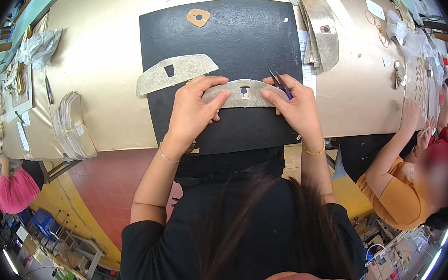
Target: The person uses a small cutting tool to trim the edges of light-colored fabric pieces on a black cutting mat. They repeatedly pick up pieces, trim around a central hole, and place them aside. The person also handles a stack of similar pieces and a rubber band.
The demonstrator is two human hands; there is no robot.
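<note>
Head view: you press a curved silver piece (241, 93) on the black mat (235, 36).
Left hand (192, 113): fingers clamped on its left end.
Right hand (296, 103): pinching its right end, purple-handled tool (280, 83) tucked in.
Desk (100, 87): second silver piece (177, 72) just beside.

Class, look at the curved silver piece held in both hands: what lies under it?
Under the curved silver piece lies a black mat on the table. Anything between piece and mat is covered.

A tan table (104, 70) carries a black mat (246, 30).
</note>
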